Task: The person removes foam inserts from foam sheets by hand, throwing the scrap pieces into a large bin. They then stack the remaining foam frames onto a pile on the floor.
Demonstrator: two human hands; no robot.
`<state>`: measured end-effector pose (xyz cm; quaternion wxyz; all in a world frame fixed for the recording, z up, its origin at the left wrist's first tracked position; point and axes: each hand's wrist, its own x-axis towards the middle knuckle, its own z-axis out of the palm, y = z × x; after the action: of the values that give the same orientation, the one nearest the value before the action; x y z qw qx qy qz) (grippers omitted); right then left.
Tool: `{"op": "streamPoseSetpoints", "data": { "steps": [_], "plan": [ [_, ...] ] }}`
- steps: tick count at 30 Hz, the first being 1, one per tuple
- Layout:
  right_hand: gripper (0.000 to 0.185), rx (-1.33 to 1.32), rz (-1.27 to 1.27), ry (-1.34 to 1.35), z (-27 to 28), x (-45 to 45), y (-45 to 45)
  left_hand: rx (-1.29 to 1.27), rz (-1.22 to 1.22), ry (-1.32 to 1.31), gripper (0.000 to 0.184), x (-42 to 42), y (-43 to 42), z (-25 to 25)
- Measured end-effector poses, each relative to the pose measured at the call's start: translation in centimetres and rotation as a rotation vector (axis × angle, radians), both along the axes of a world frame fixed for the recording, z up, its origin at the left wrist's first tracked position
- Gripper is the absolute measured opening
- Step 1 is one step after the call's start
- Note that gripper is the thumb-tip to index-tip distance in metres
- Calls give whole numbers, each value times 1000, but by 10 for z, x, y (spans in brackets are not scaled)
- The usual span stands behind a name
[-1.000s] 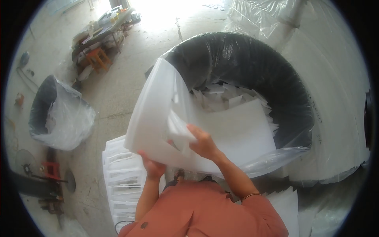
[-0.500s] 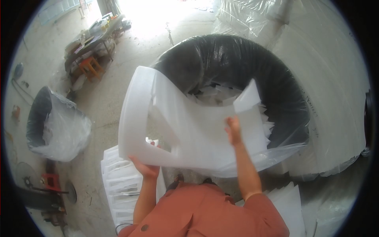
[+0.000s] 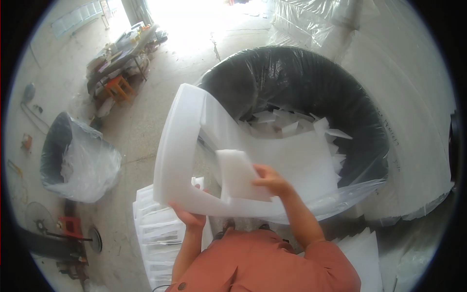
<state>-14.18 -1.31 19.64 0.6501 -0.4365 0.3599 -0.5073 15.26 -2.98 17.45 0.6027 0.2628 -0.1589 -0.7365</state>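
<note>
Left hand [image 3: 192,215] pinches the white foam sheeting [image 3: 171,146] above it; right hand [image 3: 272,182] pinches the foam piece [image 3: 236,171] leftward. Firm left-hand support should limit tearing.

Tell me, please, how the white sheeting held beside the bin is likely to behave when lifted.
The sheeting is probably floppy, as it curves upward from the bin. It seems light for its size: only the left hand props its raised end. The narrow band there might tear.

Brick-red shirt [image 3: 258,260] — short right sleeve [image 3: 333,265], round dark button [image 3: 182,286].
</note>
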Motion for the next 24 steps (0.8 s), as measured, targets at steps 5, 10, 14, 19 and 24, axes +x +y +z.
{"op": "streamPoseSetpoints", "data": {
  "steps": [5,10,14,19,24],
  "plan": [
    [82,259,-725,-183,-35,-76,-10,5,43,-36,84,-2,-1,6],
    [121,-342,-872,1009,-35,12,-81,-49,-93,-63,85,-13,18,6],
    [92,-310,-830,1018,-12,43,-132,-107,-142,-185,84,-22,34,28],
    [57,28,-394,95,-9,17,-90,10,85,-84,78,-14,20,21],
    [59,113,-115,-137,-36,-57,-8,-39,58,-38,74,-8,4,12]
  ]
}}
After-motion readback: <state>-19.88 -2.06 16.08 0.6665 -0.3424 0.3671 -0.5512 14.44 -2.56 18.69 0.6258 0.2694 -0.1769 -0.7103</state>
